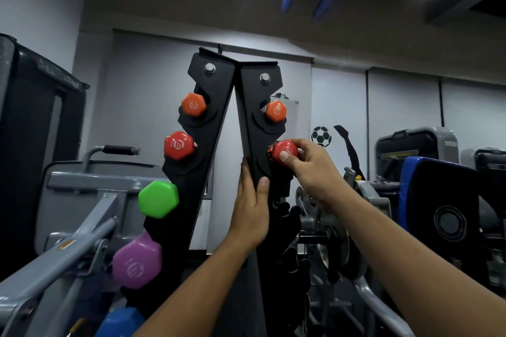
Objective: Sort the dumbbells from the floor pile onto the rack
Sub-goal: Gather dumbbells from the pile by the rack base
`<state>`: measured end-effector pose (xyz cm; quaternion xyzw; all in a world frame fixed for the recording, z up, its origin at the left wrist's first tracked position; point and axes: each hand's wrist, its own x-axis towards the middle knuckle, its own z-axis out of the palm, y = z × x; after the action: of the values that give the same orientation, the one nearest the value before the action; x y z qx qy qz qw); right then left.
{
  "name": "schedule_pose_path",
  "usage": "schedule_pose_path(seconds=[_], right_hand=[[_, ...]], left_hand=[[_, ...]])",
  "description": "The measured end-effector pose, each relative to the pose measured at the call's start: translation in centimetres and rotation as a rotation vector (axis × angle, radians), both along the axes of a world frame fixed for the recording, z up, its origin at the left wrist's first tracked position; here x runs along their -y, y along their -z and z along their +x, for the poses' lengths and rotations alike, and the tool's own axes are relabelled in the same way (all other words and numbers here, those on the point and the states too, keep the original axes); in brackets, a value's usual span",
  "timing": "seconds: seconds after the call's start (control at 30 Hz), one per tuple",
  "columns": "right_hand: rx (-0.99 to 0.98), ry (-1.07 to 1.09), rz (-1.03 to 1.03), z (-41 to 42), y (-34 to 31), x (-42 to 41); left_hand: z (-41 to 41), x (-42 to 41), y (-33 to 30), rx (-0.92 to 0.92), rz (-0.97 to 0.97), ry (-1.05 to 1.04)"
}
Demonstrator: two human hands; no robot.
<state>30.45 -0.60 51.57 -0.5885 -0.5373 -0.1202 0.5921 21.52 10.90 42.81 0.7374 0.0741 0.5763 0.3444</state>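
Our fingers (301, 145) on the right hand (312, 169) are curled around the hexagonal end of a red dumbbell (283, 151), thumb pressed on its near face, holding it at the second notch down on the right-hand upright of the black rack (219, 107). We cannot tell whether its handle is seated in the notch or just outside it. Our left hand (250, 208) is closed on the inner edge of that same upright just below, thumb on the front face and the other fingers wrapped behind the plate.

The rack is a tall A-frame, its two notched uprights meeting at the top, each with a bolt near the peak. In the top notch of the right upright sits an orange dumbbell (276, 111), directly above the one we hold. On the left upright, from the top down, we see a second orange dumbbell (193, 104), a second red dumbbell (178, 145), a green dumbbell (158, 199) and a purple dumbbell (137, 261), each larger than the one above. A blue dumbbell (120, 321) shows at the bottom edge, partly cut off by the frame.

Grey gym machines (82, 186) stand behind and to both sides of the rack, and a football sticker (321, 136) is on the wall to the right of our hand.
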Motion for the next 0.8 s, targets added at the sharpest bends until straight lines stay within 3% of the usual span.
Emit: schedule_pose_path(seconds=[0.57,0.8], right_hand=[[0.173,0.088,-0.099,-1.6,2.7,0.1],[0.046,0.042,0.027,-1.8,5.8,0.1]], left_hand=[[0.2,-0.3,0.2,0.013,0.001,0.030],[-0.7,0.0,-0.3,-0.040,-0.003,0.044]])
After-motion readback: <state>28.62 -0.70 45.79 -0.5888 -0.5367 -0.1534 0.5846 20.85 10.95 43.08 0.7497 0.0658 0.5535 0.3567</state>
